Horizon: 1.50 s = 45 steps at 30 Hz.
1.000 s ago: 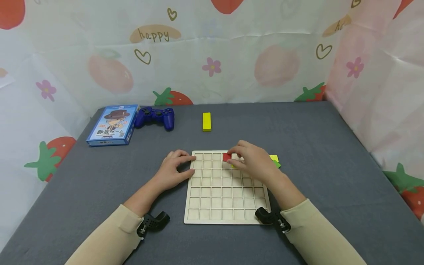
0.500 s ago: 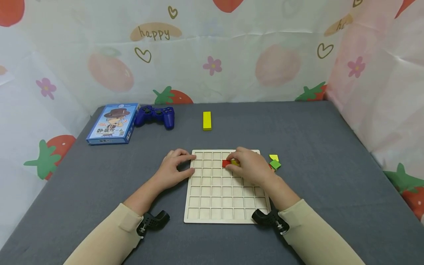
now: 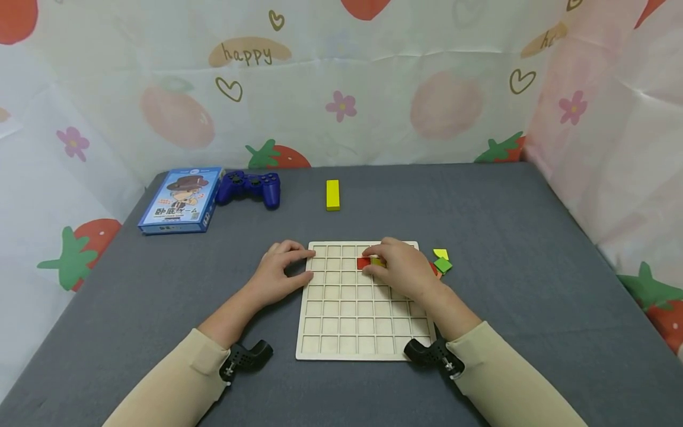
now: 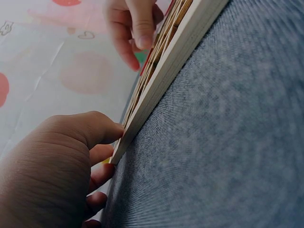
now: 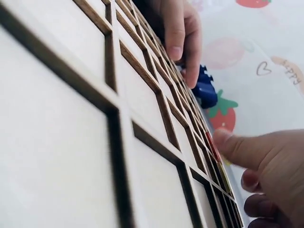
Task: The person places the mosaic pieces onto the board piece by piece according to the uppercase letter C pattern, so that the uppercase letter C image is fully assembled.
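A pale wooden grid board lies flat, with square cells. My left hand rests at its upper left edge, thumb and forefinger apart with the tips touching the rim; the left wrist view shows the thumb against the board's side. Over the upper part of the board, my right hand has thumb and forefinger at opposite sides of a red square tile in a cell. A yellow tile sits in the neighbouring cell, partly under the right hand. The right wrist view shows the thumb close at the red tile.
Beyond the board's right edge lie a yellow tile, a green tile and a red piece partly hidden by the wrist. Farther back are a yellow block, a blue game controller and a blue box.
My right hand has moved the red tile one row nearer to me, beside the yellow tile, and has barely shifted since half a second ago. The left hand stays at the board's edge.
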Available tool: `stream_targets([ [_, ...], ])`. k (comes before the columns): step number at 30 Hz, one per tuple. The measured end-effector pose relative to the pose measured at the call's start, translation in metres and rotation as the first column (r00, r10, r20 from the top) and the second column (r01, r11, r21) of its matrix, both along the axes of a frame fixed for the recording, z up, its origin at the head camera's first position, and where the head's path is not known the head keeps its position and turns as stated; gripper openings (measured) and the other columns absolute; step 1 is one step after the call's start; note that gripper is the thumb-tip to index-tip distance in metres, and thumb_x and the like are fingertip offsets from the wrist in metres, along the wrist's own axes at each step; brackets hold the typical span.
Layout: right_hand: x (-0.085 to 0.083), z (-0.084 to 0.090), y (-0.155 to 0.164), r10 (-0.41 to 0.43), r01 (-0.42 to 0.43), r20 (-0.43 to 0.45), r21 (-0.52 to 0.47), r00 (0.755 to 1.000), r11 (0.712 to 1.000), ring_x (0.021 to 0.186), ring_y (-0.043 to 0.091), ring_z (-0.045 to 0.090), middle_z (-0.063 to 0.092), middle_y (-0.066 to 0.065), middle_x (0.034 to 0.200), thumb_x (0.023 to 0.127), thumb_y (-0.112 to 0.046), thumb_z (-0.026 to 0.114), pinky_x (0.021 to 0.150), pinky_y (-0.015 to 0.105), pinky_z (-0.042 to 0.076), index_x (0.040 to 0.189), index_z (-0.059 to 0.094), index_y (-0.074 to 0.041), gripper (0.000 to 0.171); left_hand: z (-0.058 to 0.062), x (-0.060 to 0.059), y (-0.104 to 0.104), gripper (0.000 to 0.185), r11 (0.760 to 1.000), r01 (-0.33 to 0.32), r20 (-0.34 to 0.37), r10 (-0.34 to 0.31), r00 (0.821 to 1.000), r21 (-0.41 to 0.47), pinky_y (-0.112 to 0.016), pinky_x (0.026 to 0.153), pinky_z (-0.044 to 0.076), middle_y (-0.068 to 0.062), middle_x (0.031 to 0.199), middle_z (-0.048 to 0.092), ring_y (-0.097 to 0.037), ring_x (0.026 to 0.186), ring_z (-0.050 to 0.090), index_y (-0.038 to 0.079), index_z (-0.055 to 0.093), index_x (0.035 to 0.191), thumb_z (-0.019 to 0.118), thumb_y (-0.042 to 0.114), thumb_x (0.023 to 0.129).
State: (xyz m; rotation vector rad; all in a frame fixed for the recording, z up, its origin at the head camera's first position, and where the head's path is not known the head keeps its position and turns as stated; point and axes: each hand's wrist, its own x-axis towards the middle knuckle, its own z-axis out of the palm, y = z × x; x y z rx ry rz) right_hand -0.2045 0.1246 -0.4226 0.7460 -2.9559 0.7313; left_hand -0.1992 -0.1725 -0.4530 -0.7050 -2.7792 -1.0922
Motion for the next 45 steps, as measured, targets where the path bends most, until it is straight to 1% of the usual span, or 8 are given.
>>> stream_targets([
  [8,0.001,0.021,0.005,-0.008,0.01,0.016,-0.093,1.0,0.996,0.066,0.016,0.038,0.047,0.0,0.08,0.095,-0.033,0.075,0.059,0.033,0.031,0.124,0.075,-0.013,0.035,0.001,0.001,0.0,0.044,1.0,-0.002,0.011,0.002,1.0,0.002,-0.048,0.091,0.036,-0.008,0.125,0.059,-0.027,0.105,0.047,0.01,0.07,0.135,0.076,0.022,0.093],
  [13,0.001,0.033,0.014,-0.011,0.013,0.017,-0.125,1.0,0.992,0.07,0.018,0.04,0.049,0.0,0.083,0.096,-0.03,0.075,0.063,0.035,0.033,0.128,0.074,-0.012,0.037,0.002,0.0,0.0,0.043,1.0,0.003,0.009,-0.003,1.0,0.001,-0.049,0.091,0.037,-0.008,0.126,0.059,-0.028,0.106,0.048,0.011,0.07,0.134,0.076,0.022,0.093],
  [16,0.0,0.038,0.019,-0.015,0.017,0.016,-0.134,1.0,0.991,0.077,0.019,0.044,0.05,0.0,0.086,0.097,-0.029,0.074,0.066,0.037,0.036,0.128,0.073,-0.012,0.036,0.002,-0.001,0.0,0.043,1.0,0.003,0.01,-0.003,1.0,0.003,-0.049,0.092,0.037,-0.008,0.126,0.059,-0.028,0.107,0.048,0.011,0.07,0.134,0.076,0.022,0.093],
  [21,-0.002,0.044,0.026,-0.022,0.024,0.013,-0.152,1.0,0.988,0.081,0.021,0.046,0.052,0.002,0.088,0.097,-0.027,0.074,0.069,0.039,0.037,0.128,0.073,-0.011,0.035,0.001,-0.001,0.0,0.043,1.0,0.001,0.011,-0.001,1.0,0.003,-0.048,0.092,0.037,-0.008,0.126,0.059,-0.027,0.107,0.048,0.011,0.07,0.134,0.076,0.022,0.093],
  [24,-0.003,0.047,0.031,-0.03,0.032,0.013,-0.167,0.999,0.985,0.081,0.021,0.046,0.053,0.002,0.088,0.097,-0.026,0.074,0.07,0.039,0.038,0.128,0.073,-0.011,0.034,0.0,-0.002,0.0,0.043,1.0,0.0,0.009,0.0,1.0,0.003,-0.048,0.092,0.037,-0.008,0.125,0.059,-0.027,0.106,0.048,0.011,0.071,0.133,0.076,0.022,0.092],
  [29,-0.005,0.053,0.039,-0.048,0.05,0.013,-0.184,0.999,0.982,0.072,0.021,0.045,0.053,0.002,0.086,0.098,-0.024,0.073,0.065,0.039,0.039,0.127,0.073,-0.01,0.033,0.0,-0.001,-0.001,0.043,1.0,-0.001,0.009,0.001,1.0,0.005,-0.048,0.092,0.036,-0.008,0.125,0.059,-0.027,0.106,0.048,0.011,0.071,0.133,0.076,0.022,0.092],
  [34,-0.008,0.058,0.047,-0.082,0.086,0.032,-0.189,0.996,0.978,0.068,0.022,0.045,0.054,0.004,0.088,0.098,-0.022,0.073,0.063,0.039,0.039,0.128,0.073,-0.01,0.032,-0.001,-0.001,-0.001,0.043,1.0,-0.004,0.008,0.004,1.0,0.003,-0.049,0.092,0.036,-0.008,0.125,0.059,-0.028,0.107,0.048,0.011,0.071,0.133,0.076,0.022,0.092],
  [45,-0.011,0.065,0.074,-0.182,0.197,0.092,-0.207,0.979,0.958,0.072,0.025,0.048,0.054,0.007,0.094,0.1,-0.027,0.07,0.064,0.04,0.04,0.131,0.071,-0.011,0.035,-0.001,-0.001,0.0,0.043,1.0,-0.006,0.012,0.006,1.0,-0.001,-0.049,0.092,0.036,-0.008,0.125,0.059,-0.028,0.106,0.048,0.011,0.071,0.133,0.076,0.022,0.092],
])
